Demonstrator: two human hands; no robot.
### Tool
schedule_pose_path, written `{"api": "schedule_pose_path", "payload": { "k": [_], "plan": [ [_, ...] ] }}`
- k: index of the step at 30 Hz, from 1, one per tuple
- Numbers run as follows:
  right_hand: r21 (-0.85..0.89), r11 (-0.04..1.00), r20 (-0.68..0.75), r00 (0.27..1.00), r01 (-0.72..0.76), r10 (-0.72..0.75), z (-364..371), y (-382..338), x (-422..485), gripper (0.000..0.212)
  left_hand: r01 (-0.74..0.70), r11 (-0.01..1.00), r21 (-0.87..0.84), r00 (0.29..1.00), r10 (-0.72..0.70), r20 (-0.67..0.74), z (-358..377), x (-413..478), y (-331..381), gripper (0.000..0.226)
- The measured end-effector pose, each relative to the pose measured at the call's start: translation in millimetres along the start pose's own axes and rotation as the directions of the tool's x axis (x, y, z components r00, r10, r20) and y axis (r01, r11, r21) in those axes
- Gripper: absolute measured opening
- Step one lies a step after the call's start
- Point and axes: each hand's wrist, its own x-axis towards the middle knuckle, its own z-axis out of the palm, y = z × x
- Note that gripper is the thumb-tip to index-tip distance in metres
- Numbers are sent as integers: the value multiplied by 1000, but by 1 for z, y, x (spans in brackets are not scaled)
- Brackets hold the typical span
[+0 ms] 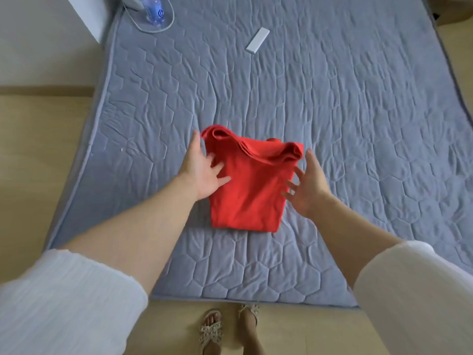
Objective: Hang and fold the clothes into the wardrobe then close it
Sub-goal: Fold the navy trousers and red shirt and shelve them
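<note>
A red garment (252, 185), folded into a compact rectangle, lies on the blue-grey quilted mattress (332, 124) near its front edge. Its rolled neckline faces away from me. My left hand (204, 170) lies at the garment's left side, fingers straight and spread, fingertips touching the red cloth. My right hand (308, 183) is at the garment's right edge, fingers spread and relaxed, just touching or barely off the fabric. Neither hand grips anything. The wardrobe is out of view.
A white remote-like bar (257, 40) lies on the far part of the mattress. A plastic water bottle (153, 8) sits on a white round base at the far left corner. Pale floor surrounds the mattress; my sandalled feet (230, 329) stand at its front edge.
</note>
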Motion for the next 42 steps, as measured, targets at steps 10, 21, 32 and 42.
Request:
{"api": "schedule_pose_path", "payload": {
  "k": [10, 21, 32, 42],
  "plan": [
    [-326, 932, -41, 987, -159, 154, -38, 48, 64, 68, 96, 902, 420, 985, -24, -173, -25, 67, -58, 65],
    [-406, 883, -124, 972, -234, 201, -46, 119, 131, 52, 71, 521, 851, 924, 286, -252, -92, 135, -139, 66],
    [-604, 762, -171, 972, -234, 163, -76, 171, 110, 7, 222, 728, 649, 970, -100, -219, -155, 94, -148, 21],
    [-592, 733, -259, 941, -334, 220, -89, 195, 82, 16, 333, 539, 774, 941, -144, -305, -166, 80, -167, 64]
  ]
}}
